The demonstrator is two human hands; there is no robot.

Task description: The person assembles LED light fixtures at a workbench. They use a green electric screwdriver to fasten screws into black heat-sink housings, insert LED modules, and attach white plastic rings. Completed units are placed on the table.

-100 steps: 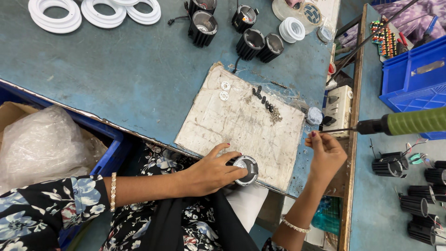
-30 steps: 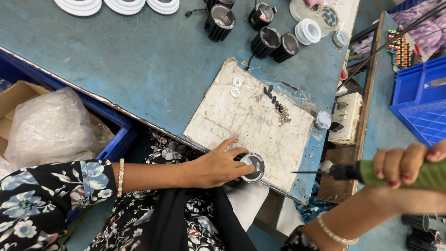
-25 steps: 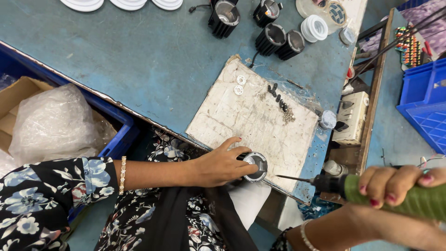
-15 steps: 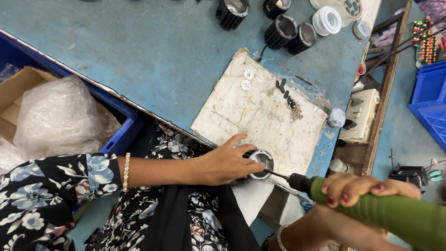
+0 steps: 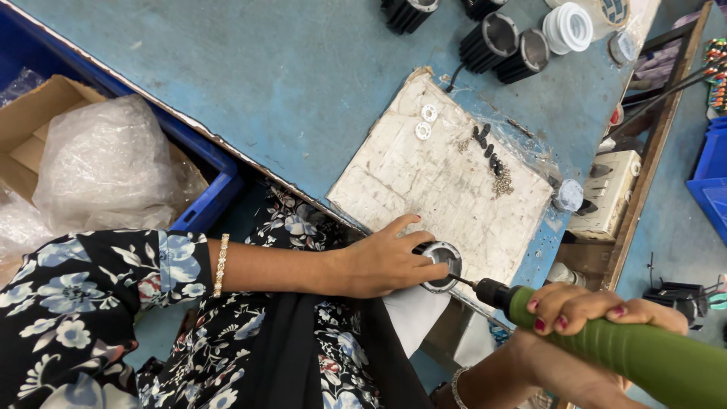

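The left hand (image 5: 386,261) is gripping a lamp housing (image 5: 439,265) at the board's (image 5: 447,182) near edge; the right hand (image 5: 583,318), clamped on the screwdriver (image 5: 628,352), is driving its tip in, so fastening looks underway, not finished.

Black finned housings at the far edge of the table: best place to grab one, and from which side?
Probably by the ribbed side wall of a black finned housing, fingers coming down over its open rim. It stands upright, so the ribs give purchase. Neighbours crowd its right, so come from the bare table side, left.
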